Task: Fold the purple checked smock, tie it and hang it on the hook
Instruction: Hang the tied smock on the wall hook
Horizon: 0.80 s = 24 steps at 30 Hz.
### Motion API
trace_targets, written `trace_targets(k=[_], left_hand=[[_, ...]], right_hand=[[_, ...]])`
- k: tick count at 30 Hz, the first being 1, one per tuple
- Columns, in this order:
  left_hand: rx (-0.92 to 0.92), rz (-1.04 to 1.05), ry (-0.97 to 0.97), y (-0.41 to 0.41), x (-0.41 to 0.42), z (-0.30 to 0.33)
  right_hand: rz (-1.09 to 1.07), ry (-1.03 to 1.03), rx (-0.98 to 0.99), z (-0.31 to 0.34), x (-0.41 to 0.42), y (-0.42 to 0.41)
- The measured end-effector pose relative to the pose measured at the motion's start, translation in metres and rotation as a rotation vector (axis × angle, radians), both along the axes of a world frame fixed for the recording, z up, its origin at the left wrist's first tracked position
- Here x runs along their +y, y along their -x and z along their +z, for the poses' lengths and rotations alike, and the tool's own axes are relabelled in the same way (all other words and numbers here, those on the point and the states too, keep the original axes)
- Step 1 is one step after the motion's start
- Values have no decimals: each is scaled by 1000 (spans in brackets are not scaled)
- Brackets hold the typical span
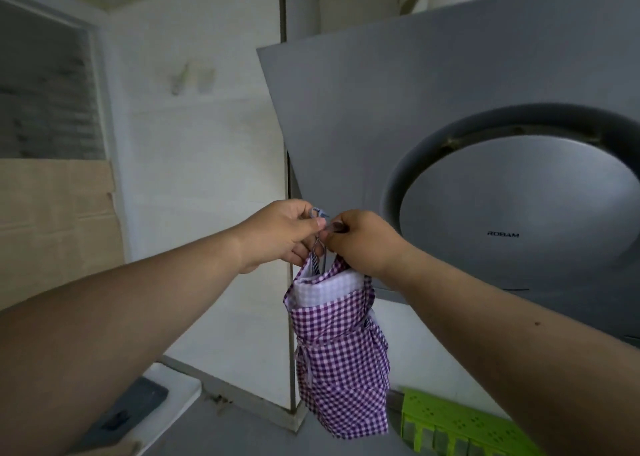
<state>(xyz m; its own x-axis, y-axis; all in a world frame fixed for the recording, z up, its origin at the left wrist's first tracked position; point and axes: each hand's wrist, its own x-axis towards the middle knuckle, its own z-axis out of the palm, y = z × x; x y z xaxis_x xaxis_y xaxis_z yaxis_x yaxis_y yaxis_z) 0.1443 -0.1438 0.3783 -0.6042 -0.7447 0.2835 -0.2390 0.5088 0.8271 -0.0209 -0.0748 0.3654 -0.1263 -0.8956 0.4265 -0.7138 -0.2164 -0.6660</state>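
The purple checked smock hangs as a folded bundle, tied round its middle by a strap, with a white checked band at its top. My left hand and my right hand pinch its thin neck loop close together, just above the bundle. A small metal hook shows between my fingertips at the corner of the wall; the loop sits at it, though I cannot tell whether it is caught on it.
A grey range hood with a round panel fills the right. A white tiled wall stands behind. Below lie a green slotted basket, a grey counter and a dark item on a white surface.
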Motion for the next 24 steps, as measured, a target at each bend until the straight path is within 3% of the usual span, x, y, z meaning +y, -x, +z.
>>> trace_targets(k=[8, 24], left_hand=[[71, 58, 102, -62, -93, 56], [273, 212, 189, -192, -290, 152]], right_hand=[[-1, 45, -39, 62, -94, -71], [-38, 180, 187, 188, -312, -205]])
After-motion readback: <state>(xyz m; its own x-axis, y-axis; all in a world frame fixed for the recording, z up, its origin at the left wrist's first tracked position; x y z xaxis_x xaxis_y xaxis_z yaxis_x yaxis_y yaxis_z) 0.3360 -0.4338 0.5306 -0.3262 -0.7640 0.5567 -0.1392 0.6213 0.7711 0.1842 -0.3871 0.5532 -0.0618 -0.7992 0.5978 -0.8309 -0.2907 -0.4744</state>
